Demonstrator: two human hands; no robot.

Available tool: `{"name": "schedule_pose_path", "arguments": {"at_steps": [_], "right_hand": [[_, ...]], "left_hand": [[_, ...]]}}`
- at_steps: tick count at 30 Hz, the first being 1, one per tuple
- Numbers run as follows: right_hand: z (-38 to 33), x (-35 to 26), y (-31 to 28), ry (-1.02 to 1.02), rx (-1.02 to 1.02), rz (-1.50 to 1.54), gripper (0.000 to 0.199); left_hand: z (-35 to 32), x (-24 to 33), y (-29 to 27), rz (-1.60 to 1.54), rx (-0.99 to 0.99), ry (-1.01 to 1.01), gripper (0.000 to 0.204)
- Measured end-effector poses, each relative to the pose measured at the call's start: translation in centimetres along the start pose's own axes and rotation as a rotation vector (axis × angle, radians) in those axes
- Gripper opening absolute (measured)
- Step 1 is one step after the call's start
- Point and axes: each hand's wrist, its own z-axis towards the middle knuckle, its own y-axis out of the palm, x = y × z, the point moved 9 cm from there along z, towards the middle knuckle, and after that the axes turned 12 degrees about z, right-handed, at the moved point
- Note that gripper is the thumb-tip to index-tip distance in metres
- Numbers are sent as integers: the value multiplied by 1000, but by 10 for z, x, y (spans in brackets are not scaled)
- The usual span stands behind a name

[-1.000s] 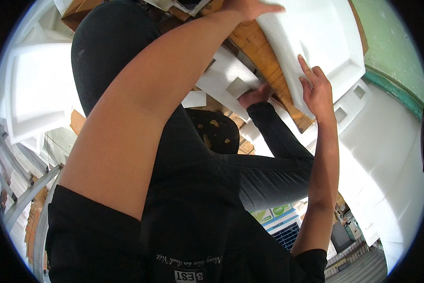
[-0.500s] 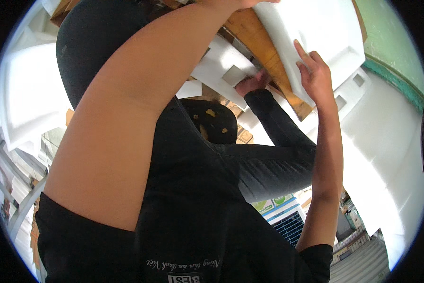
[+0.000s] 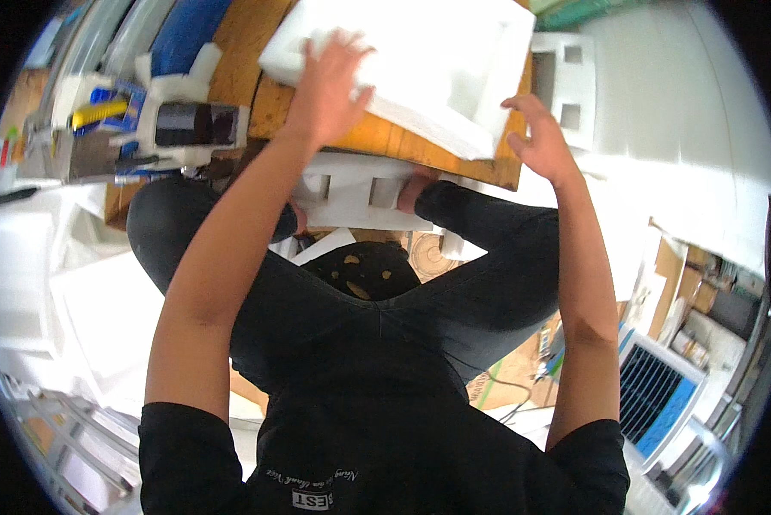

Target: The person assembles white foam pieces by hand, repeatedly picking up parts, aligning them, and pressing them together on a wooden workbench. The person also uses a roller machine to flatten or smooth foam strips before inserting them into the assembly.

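A shallow white foam tray [image 3: 428, 60], overexposed across its middle, lies on a wooden tabletop [image 3: 385, 142] in front of me. My left hand [image 3: 330, 94] is open, its slightly blurred fingers spread over the tray's near left edge. Whether they press on the foam I cannot tell. Beside the tray's right edge is my right hand [image 3: 540, 142], open, thumb and forefinger apart with nothing between them. Its fingertips come close to the foam, and contact is unclear.
Left of the tray are a yellow-handled tool [image 3: 100, 113] and a dark rectangular device [image 3: 195, 125]. Foam pieces with square holes stand past the table's right end [image 3: 566, 112] and under its near edge [image 3: 349, 190]. My bent legs [image 3: 488, 257] are close below the table.
My view has swung left and levelled. My left hand, mostly cut off at the top before, now shows over the tray's near left. My right hand has moved from over the tray to beside its edge.
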Motion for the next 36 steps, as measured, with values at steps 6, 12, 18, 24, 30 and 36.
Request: {"name": "schedule_pose_path", "arguments": {"at_steps": [6,12,18,24,30,36], "right_hand": [[-32,3,46,-77,28,-91,61],[-36,1,57,-22,155,-58,52],[-39,1,57,-29,234,31,44],[-36,-2,64,-48,287,41,43],[-31,-9,68,-49,307,7,41],[-24,-8,73,-28,279,-2,39]], "left_hand": [[10,137,22,-118,-218,476,48],[13,132,30,-265,-238,418,48],[14,136,19,-271,-81,424,48],[15,138,37,-119,-67,399,48],[11,134,52,-53,-87,409,49],[19,125,65,-93,-211,360,52]]}}
